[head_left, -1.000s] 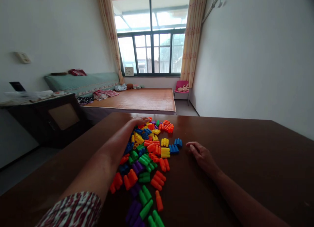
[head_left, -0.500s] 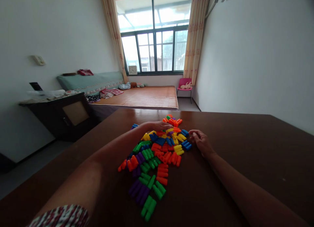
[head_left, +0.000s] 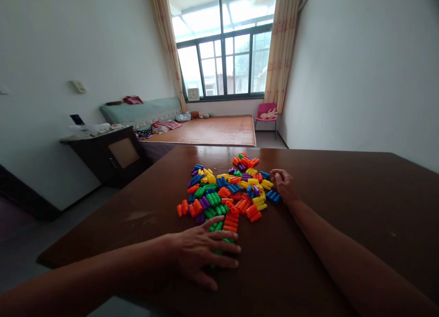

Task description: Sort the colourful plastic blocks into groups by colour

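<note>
A pile of colourful plastic building blocks (head_left: pixel 235 188), ribbed like joined tubes, is spread over the dark table. My left hand (head_left: pixel 206 248) lies with its fingers spread over the near end of the pile. It covers several green blocks (head_left: pixel 218 226) and touches the near end of the orange blocks (head_left: pixel 231 222). What lies beneath the palm is hidden. At the pile's right edge rests my right hand (head_left: pixel 285 185), its fingers loosely curved and no block visible in them. It is nearest to the blue blocks (head_left: pixel 273 196).
The brown table (head_left: pixel 329 189) reaches out to both sides. Beyond it are a bed with a woven mat (head_left: pixel 219 127), a pink chair (head_left: pixel 266 112) with a soft toy, and a dark cabinet (head_left: pixel 103 155) at the left. A window stands behind.
My left hand has come back from the far part of the pile to its near end, over the green blocks. My right hand stays at the right edge. The view has shifted slightly.
</note>
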`<state>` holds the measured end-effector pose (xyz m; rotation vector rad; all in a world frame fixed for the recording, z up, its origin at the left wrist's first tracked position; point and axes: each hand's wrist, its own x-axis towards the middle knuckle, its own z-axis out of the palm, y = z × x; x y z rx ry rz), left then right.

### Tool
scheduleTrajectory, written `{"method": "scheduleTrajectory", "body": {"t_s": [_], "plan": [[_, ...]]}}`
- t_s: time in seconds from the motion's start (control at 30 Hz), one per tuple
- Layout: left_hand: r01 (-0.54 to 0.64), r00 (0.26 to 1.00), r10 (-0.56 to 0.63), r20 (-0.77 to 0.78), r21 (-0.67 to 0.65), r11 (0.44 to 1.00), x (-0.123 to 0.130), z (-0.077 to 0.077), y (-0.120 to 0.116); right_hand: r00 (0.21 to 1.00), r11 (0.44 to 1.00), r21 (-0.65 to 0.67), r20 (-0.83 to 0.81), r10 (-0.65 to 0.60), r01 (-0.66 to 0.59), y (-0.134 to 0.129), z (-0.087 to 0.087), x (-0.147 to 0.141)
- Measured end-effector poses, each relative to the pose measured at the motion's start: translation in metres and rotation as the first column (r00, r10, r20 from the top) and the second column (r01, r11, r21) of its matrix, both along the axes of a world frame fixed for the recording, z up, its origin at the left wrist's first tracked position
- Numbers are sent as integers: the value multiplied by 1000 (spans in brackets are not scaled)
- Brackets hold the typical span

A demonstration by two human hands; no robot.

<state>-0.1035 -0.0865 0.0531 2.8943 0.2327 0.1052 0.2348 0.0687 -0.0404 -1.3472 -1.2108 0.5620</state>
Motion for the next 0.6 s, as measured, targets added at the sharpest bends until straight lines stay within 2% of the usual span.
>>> {"method": "scheduleTrajectory", "body": {"t_s": [0.1, 0.2, 0.3, 0.4, 0.47, 0.53, 0.6], "plan": [[-37, 999, 35, 29, 70, 997, 24, -19, 26, 1000, 1000, -2, -16, 10, -10, 1, 0, 2], [-89, 995, 79, 63, 174, 981, 61, -31, 58, 999, 1000, 9, -44, 27, -26, 0, -2, 4], [-194, 978, 166, 123, 268, 944, 93, -32, 80, 997, 999, 26, -71, 28, -27, 2, -4, 9], [-392, 905, 334, 264, 207, 897, 97, -23, 95, 999, 999, 32, -50, -8, 9, 6, -9, 14], [-582, 755, 516, 405, 51, 811, 74, -18, 105, 999, 999, 19, 23, -38, 37, 9, -11, 17], [-748, 494, 702, 513, -162, 644, 34, -20, 114, 991, 997, 0, 110, -70, 71, 11, -13, 17], [-811, 203, 821, 533, -379, 447, -12, -30, 121, 977, 994, -11, 187, -101, 105, 11, -13, 16]]}}
